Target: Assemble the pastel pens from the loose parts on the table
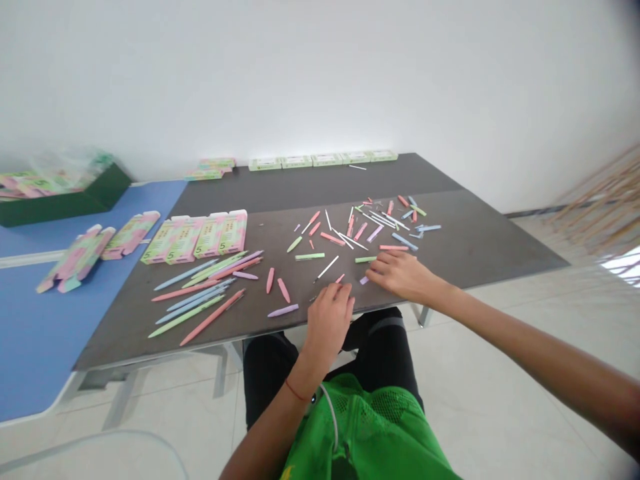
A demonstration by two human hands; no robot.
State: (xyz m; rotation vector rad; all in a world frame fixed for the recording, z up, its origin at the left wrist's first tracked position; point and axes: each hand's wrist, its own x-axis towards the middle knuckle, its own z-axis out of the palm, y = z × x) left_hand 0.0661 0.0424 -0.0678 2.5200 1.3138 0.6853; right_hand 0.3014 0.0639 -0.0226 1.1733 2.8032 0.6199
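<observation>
My left hand point(330, 317) is at the table's front edge, fingers curled down and closed. A small pink pen part point(340, 279) shows just beyond its fingertips, and a thin dark tip pokes out on its left side; the grip itself is hidden. To the right, my right hand point(400, 273) reaches low over the table with its fingers bent together. A purple pen part point(364, 281) peeks out beside its fingertips. Around the hands lie a white ink refill point(327, 269), a green pen barrel point(310, 257), a green piece point(365, 259) and a pink barrel point(393, 248).
Assembled pens point(200, 300) lie at left on the dark table point(280, 193), below flat pen boxes point(195, 237). Loose refills and coloured parts point(385, 220) are scattered at right. White-green boxes point(327, 160) line the wall. A dark green bin point(65, 203) stands on the blue table.
</observation>
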